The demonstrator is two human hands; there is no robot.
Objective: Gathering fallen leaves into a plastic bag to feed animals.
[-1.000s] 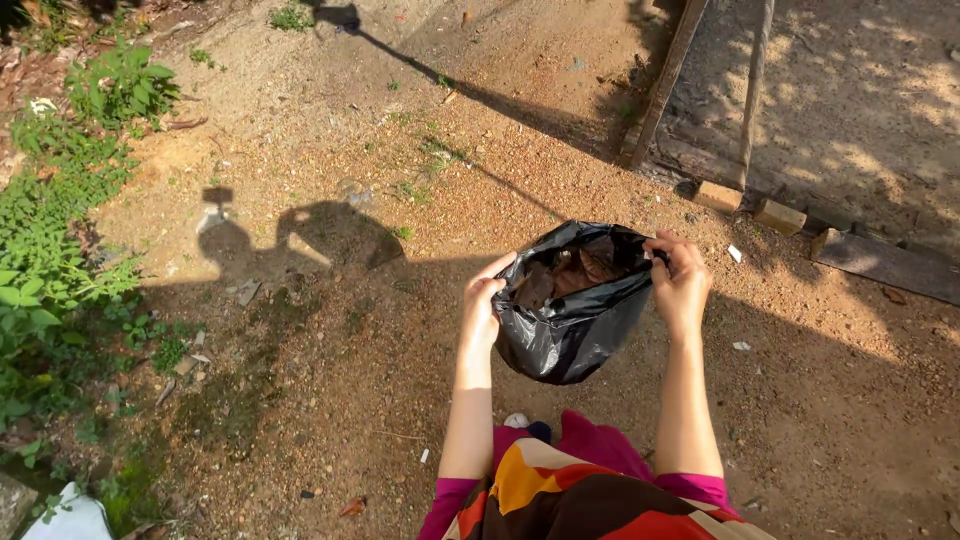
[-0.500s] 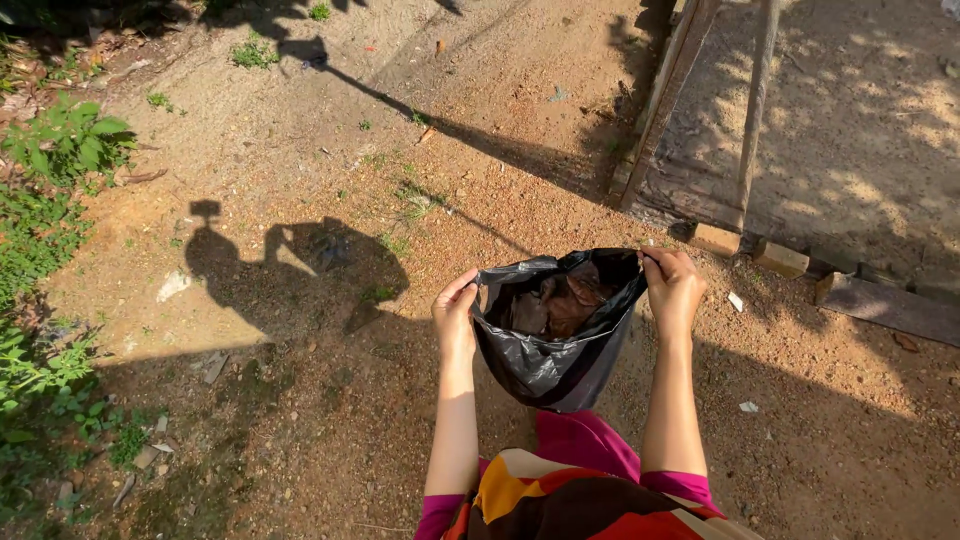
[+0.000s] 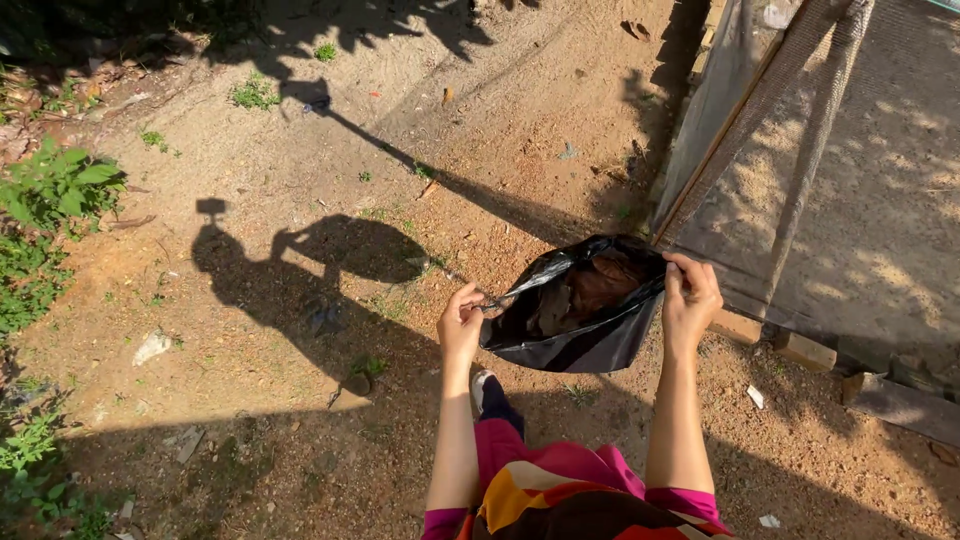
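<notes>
I hold a black plastic bag [image 3: 590, 345] open in front of me above the dirt ground. My left hand [image 3: 460, 322] pinches the left side of its rim. My right hand [image 3: 692, 297] grips the right side of the rim. Inside the bag lie brown dry leaves or scraps [image 3: 590, 290]. Below the bag, one foot in a dark shoe [image 3: 490, 392] steps forward, and my pink and orange patterned clothing fills the bottom of the view.
A wooden frame with mesh [image 3: 790, 140] leans at the right, with bricks [image 3: 805, 350] and a plank [image 3: 905, 408] at its base. Green plants [image 3: 45, 220] border the left. My shadow [image 3: 300, 260] falls across the gravelly soil.
I have walked forward, closer to the wooden frame. The bag stays held open in both hands and has swung a little higher and to the right.
</notes>
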